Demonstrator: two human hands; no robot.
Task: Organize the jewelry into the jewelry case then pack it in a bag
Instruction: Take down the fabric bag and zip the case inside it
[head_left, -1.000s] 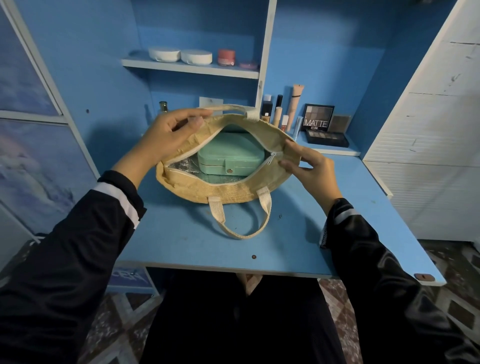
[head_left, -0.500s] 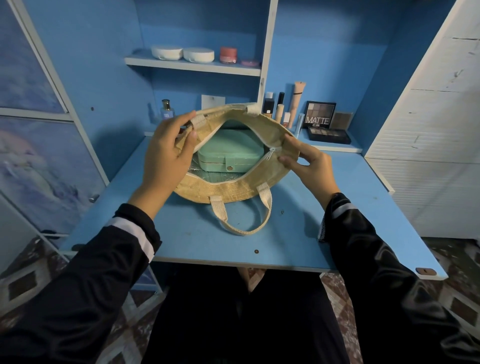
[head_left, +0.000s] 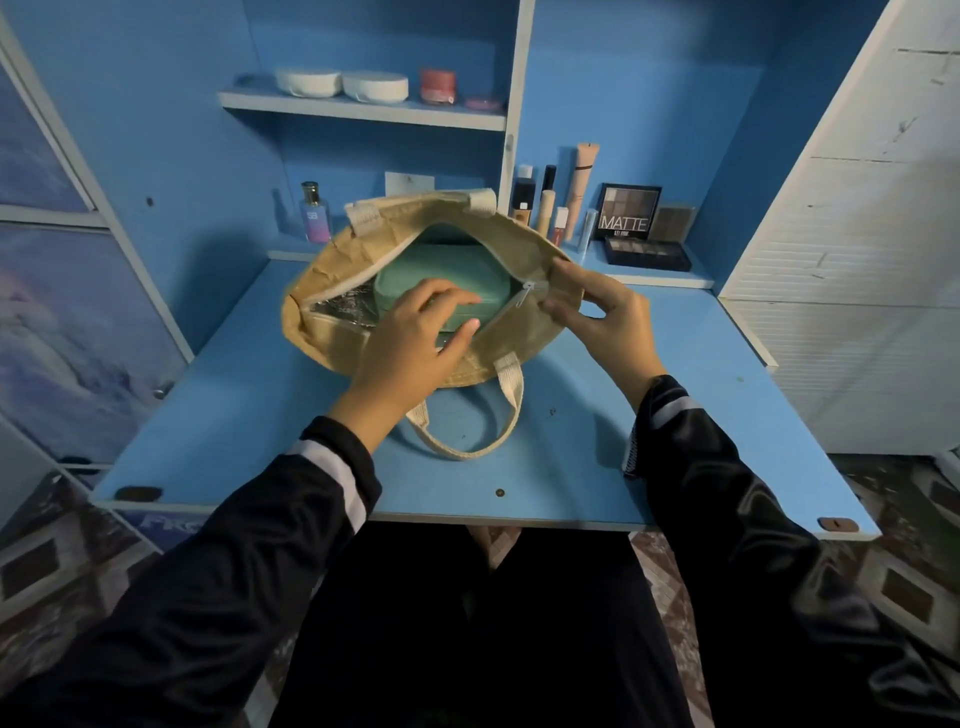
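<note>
- The teal jewelry case (head_left: 441, 273) sits inside the open tan bag (head_left: 332, 275), against its silver lining.
- The left hand (head_left: 415, 338) reaches into the bag's mouth, its fingers laid loosely spread on the case's lid and the thumb at its near edge.
- The right hand (head_left: 608, 322) pinches the bag's rim beside the zipper pull (head_left: 525, 293).
- The bag stands on the blue worktop (head_left: 675, 415), one handle lying toward the person.
- Behind it are a perfume bottle (head_left: 314, 213) and a MATTE palette (head_left: 628, 213).

Dim, cool light is coming from the upper right, throwing soft shadows toward the left edge of the table (head_left: 234, 415) and beside the bag (head_left: 322, 280). Wide-angle distortion is bowing the frame's edges, and fine detail is smearing slightly.
</note>
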